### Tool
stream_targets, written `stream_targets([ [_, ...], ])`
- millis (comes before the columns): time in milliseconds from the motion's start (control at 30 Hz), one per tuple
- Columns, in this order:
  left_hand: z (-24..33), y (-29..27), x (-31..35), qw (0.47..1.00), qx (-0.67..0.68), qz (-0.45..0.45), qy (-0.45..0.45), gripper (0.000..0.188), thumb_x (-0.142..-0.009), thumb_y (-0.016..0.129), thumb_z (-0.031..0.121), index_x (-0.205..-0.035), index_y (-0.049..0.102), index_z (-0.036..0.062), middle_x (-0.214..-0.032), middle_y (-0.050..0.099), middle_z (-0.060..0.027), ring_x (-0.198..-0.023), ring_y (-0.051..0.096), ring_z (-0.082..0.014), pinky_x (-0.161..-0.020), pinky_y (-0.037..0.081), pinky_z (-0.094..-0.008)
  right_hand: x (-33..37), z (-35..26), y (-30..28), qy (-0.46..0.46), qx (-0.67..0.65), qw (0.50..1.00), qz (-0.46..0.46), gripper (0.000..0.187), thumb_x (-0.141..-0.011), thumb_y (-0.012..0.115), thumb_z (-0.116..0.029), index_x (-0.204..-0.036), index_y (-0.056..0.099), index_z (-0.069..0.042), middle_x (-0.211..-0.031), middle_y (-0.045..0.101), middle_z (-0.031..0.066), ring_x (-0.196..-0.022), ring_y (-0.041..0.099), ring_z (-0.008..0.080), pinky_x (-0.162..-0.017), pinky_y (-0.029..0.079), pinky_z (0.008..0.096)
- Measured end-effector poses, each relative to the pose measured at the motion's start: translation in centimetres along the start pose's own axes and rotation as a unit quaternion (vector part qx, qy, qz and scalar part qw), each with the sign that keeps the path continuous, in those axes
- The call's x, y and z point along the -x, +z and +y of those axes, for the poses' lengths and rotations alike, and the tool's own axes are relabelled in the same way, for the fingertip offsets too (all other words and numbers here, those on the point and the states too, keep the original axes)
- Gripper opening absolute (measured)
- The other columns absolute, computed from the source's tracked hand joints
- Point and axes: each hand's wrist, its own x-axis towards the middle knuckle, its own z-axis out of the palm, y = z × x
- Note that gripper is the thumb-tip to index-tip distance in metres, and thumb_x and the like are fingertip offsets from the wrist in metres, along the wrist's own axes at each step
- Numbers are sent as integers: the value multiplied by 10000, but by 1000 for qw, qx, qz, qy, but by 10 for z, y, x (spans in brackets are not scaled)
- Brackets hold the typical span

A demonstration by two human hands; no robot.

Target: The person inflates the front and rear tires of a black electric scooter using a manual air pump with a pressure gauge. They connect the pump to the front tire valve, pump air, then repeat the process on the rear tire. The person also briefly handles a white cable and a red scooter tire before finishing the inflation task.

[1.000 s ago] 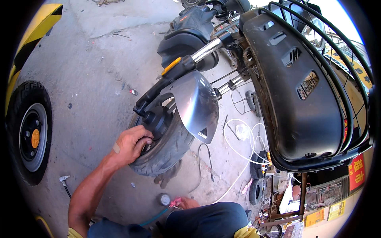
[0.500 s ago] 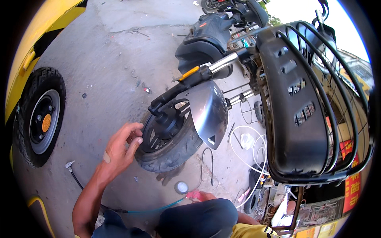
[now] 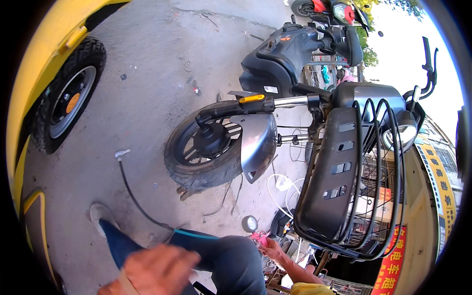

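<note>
My right hand (image 3: 272,249) is closed around the pink handle of a tyre inflator (image 3: 259,239) beside my knee. Its round gauge (image 3: 250,223) faces up. A dark air hose (image 3: 140,206) runs across the ground to a metal chuck (image 3: 122,154), and a teal length of hose crosses my leg. My left hand (image 3: 160,268), smeared by motion, is over my lap at the lower edge; its fingers do not show clearly. In front of me is the scooter's front wheel (image 3: 181,173), with a black hub and a silver mudguard (image 3: 260,142). Neither hand touches the wheel.
A black basket (image 3: 327,182) with curved bars juts out at right. A second dark scooter (image 3: 280,54) stands behind. At left are a yellow vehicle body (image 3: 42,64) and its knobbly tyre (image 3: 56,125). White tubing (image 3: 270,184) lies coiled near the basket.
My left hand has drawn back from the wheel rim to over my lap. The view has shifted, and more of my right hand and forearm shows, still on the inflator.
</note>
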Motion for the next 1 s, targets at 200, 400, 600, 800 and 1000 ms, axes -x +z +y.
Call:
stream_targets([
  [200,60,92,46,991,23,-53,-122,332,-884,717,135,-1193,620,64,-1011,650,-102,-868,667,-316,-733,557,-412,67,-12,-36,-14,-74,997,-25,325,-991,690,-374,-1022,601,-63,-753,553,-14,-630,504,89,-563,424,267],
  [400,71,98,60,937,91,-26,-335,313,-923,682,141,-1206,583,51,-1055,661,-162,-931,696,-359,-779,555,-451,144,-8,-56,-4,-70,997,-40,239,-953,748,-246,-1030,602,-73,-778,552,-31,-636,492,73,-557,404,255],
  [600,99,99,90,943,37,-71,-322,565,-930,683,273,-1424,476,90,-1382,530,-151,-1111,634,-382,-931,524,-471,247,-49,-82,-103,192,976,22,391,-797,818,-277,-1051,651,-31,-876,688,103,-801,652,215,-746,533,365],
  [800,145,87,121,984,-32,-121,-128,679,-858,727,452,-1410,537,106,-1400,561,-126,-1327,485,-347,-1119,376,-483,354,-67,-130,-66,290,948,117,435,-746,784,-403,-952,665,-38,-839,712,239,-825,702,434,-746,554,486],
  [1000,283,24,99,985,-30,-168,-2,651,-910,692,462,-1401,536,64,-1370,577,-169,-1340,494,-348,-1168,328,-508,454,-21,-163,-144,135,959,204,330,-754,798,-365,-961,706,-126,-867,738,151,-838,709,400,-731,568,465],
])
